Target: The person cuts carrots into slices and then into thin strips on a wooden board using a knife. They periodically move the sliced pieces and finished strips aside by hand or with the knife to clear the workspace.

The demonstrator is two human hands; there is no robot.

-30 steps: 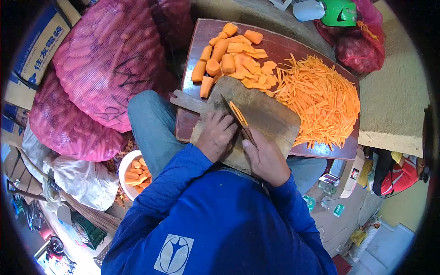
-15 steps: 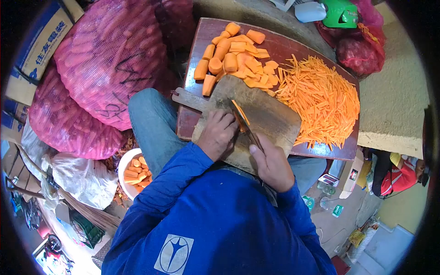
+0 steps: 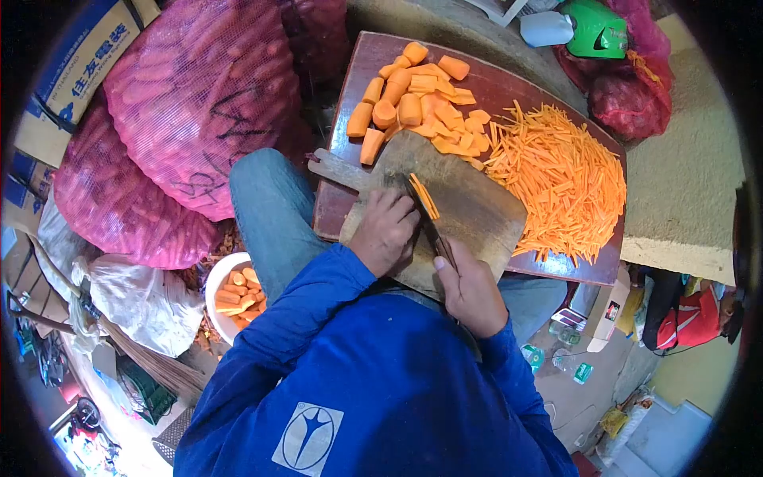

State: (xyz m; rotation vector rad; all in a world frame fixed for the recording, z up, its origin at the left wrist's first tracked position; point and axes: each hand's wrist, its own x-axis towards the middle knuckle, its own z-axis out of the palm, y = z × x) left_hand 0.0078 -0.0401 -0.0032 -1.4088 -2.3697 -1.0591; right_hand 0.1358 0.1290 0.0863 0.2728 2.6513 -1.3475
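Observation:
My right hand [image 3: 470, 288] is closed round the handle of a knife [image 3: 430, 222], whose blade stands over the wooden cutting board [image 3: 477, 207]. My left hand [image 3: 387, 230] rests on the board with curled fingers close to the blade; what lies under the fingertips is hidden. A few thin carrot strips [image 3: 425, 196] lie against the blade's right side. Beyond the board are carrot chunks [image 3: 384, 114] and flat carrot slices [image 3: 453, 127]. A large heap of shredded carrot [image 3: 556, 183] lies to the right on the dark red table [image 3: 497, 75].
Pink mesh sacks of carrots [image 3: 199, 103] stand at the left. A white bucket [image 3: 213, 298] with carrot pieces is beside my left knee. At the upper right are a green container [image 3: 596, 32] and a red mesh bag [image 3: 632, 103]. Plastic bottles [image 3: 568, 362] lie on the floor at the lower right.
The view has shifted slightly. The knife stays by my left hand's fingers, and the cut strips now lie a little more apart beside the blade.

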